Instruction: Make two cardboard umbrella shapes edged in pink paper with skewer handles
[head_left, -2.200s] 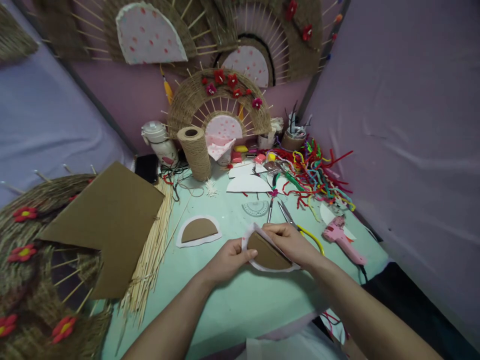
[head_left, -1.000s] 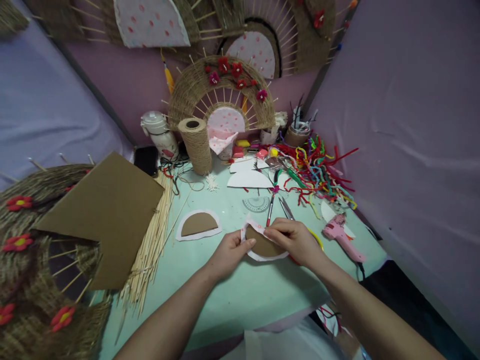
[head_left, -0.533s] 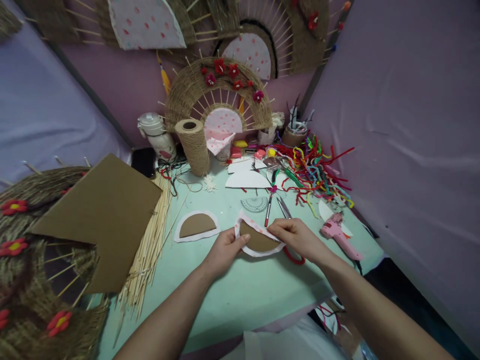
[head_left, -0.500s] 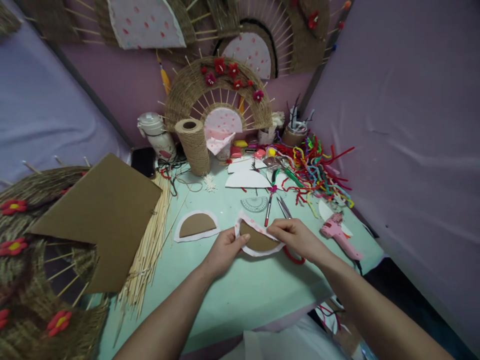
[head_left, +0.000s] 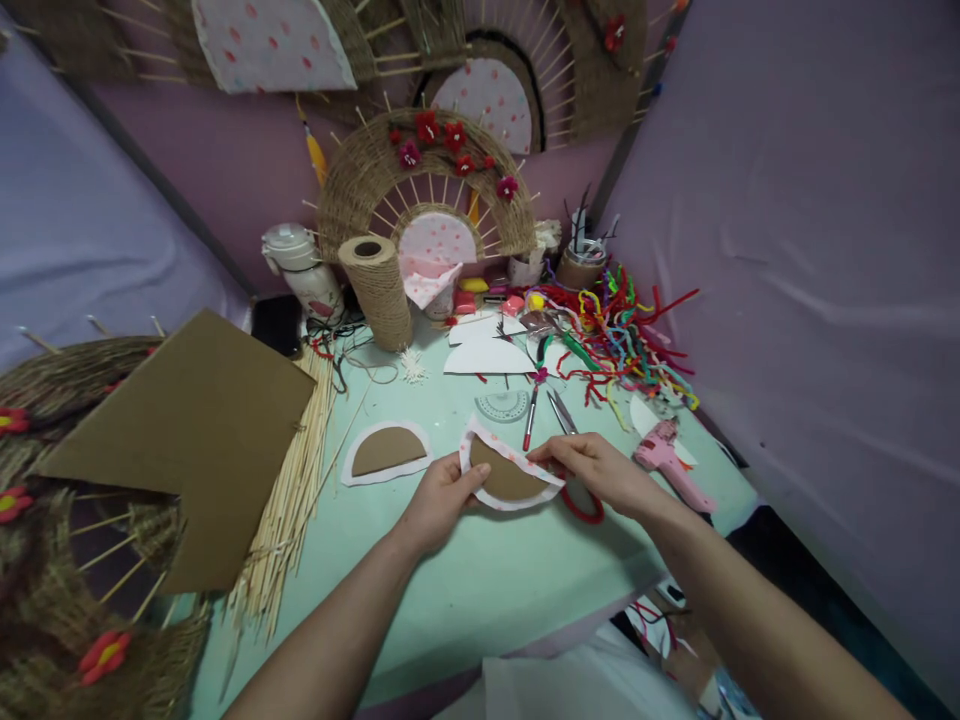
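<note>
My left hand [head_left: 444,500] grips the left end of a cardboard half-circle [head_left: 511,474] edged with white, pink-dotted fabric, its thumb lying on the cardboard. Along the straight edge, the dotted fabric is folded over onto the board. The fingers of my right hand [head_left: 589,468] are pinched at that folded edge, near its right part. A second cardboard half-circle [head_left: 388,450] on white fabric lies flat on the table to the left. Scissors with red handles [head_left: 583,502] lie partly under my right hand, blades pointing away. A red pen [head_left: 530,420] and a clear protractor [head_left: 502,406] lie just beyond.
A pink glue gun [head_left: 670,464] lies at the right. Bundled thin sticks [head_left: 289,500] and a large cardboard piece [head_left: 187,440] are at the left. A twine spool [head_left: 377,295], a lidded jar [head_left: 304,272] and colourful pipe cleaners [head_left: 615,335] stand or lie at the back.
The view has shifted slightly. My right fingers have moved a little along the folded fabric edge, and more of the right end of the half-circle shows. My left hand keeps its hold.
</note>
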